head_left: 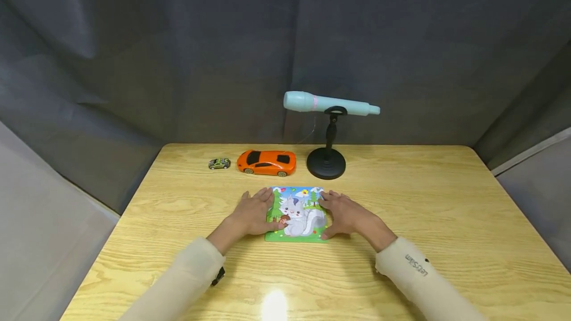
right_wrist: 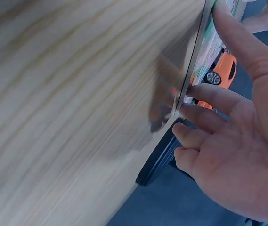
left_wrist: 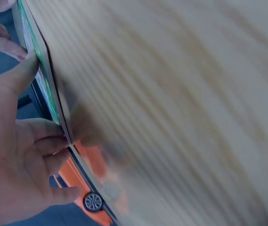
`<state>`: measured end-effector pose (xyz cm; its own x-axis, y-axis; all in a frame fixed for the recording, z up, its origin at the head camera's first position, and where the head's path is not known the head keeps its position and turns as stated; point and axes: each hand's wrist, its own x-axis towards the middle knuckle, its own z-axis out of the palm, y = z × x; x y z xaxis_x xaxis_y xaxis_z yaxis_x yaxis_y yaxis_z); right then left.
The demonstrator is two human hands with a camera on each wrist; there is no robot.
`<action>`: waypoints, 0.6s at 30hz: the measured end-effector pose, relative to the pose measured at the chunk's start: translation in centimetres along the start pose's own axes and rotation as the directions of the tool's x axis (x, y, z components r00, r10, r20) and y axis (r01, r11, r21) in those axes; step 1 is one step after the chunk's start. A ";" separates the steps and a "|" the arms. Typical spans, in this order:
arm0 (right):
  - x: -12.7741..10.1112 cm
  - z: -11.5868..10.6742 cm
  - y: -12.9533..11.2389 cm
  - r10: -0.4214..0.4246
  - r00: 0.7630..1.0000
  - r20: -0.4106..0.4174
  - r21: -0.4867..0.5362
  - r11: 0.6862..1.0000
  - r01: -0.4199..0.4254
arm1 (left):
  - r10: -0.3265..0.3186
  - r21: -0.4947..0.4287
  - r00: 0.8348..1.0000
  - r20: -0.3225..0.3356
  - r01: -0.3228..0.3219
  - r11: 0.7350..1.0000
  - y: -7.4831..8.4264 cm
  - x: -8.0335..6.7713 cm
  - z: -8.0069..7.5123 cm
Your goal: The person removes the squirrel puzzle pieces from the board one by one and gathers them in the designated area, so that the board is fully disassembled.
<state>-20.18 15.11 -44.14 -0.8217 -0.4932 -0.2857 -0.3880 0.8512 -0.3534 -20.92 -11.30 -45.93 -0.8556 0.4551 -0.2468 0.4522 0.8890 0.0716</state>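
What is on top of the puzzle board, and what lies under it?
Both hands rest on the puzzle: the left hand on its left edge, the right hand on its right edge. The squirrel picture shows between them. Under it is the table; anything beneath the board is covered.

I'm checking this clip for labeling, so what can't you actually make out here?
- Puzzle: side edges hidden under left hand and right hand, head view.
- Small toy car: too small for detail.
- Table: motion-blurred in both wrist views.
- Orange car: mostly hidden by puzzle, right wrist.
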 end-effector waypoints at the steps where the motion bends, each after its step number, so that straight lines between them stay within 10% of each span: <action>1: -0.1 0.0 0.2 0.002 1.000 0.000 0.003 1.000 -0.002 | 0.000 0.003 1.000 -0.002 0.000 1.000 0.3 0.1 0.0; 18: -2.4 -0.7 3.3 0.040 0.999 -0.003 0.052 0.998 -0.039 | 0.012 0.003 0.999 -0.039 -0.012 1.000 3.8 1.6 0.2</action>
<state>-19.82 19.18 -43.96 -0.8375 -0.4587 -0.2972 -0.3333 0.8596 -0.3874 -20.49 -7.17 -46.26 -0.8592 0.4675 -0.2079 0.4632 0.8833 0.0719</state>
